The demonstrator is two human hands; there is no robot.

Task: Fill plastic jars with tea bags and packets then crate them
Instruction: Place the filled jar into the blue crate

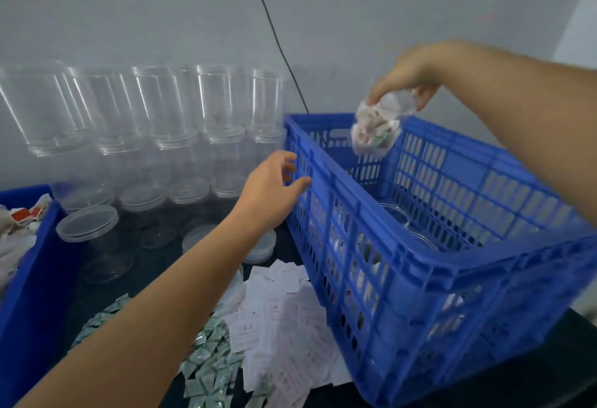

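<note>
A: Where is the filled jar [374, 131] hanging right now?

B: You are holding it over the far end of the blue crate [458, 265], above the rim. Your right hand [410, 79] is gripping it from above, fingers curled round its top, so the body is hanging below your fingertips, tilted.

A: Why from the top?

B: Probably so you can lower it beside the jars already standing inside.

A: And the other hand?

B: Your left hand [269, 192] is reaching open toward the crate's near wall, holding nothing, likely steadying it. Empty jars [155, 123] are stacked to the left.
</note>
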